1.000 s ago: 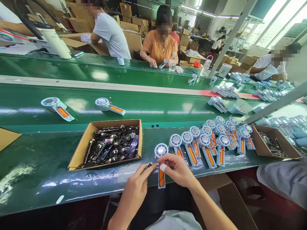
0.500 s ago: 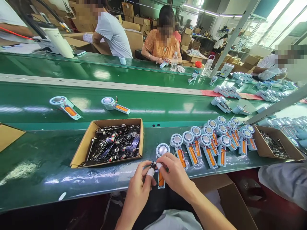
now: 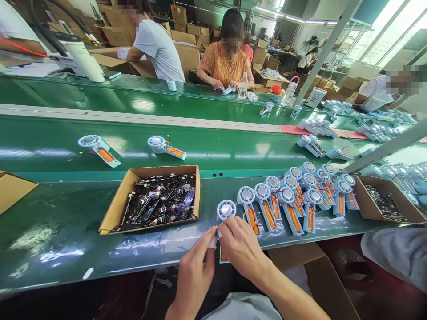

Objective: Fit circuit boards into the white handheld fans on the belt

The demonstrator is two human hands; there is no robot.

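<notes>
My left hand (image 3: 196, 264) is closed in a pinch at the front edge of the bench, its wrapped thumb and fingertips together. The small black circuit board seen in it a moment ago is now almost wholly hidden by the fingers. Meeting those fingertips, my right hand (image 3: 240, 245) is closed too; what it pinches I cannot make out. Beneath and behind the hands lies a light-blue handheld fan (image 3: 226, 209) with a round grille and an orange part in its open handle, partly covered by my right hand.
Left of my hands stands a cardboard box (image 3: 115, 204) of black circuit boards (image 3: 162, 200). Several open fans (image 3: 286, 195) crowd the bench to the right, beside another box (image 3: 405, 209). Two fans (image 3: 106, 155) lie on the green conveyor belt (image 3: 213, 146). Co-workers sit across it.
My hands have come closer together and the left has turned, so the circuit board no longer shows. My right fingers have curled in. The two fans on the belt have shifted slightly right.
</notes>
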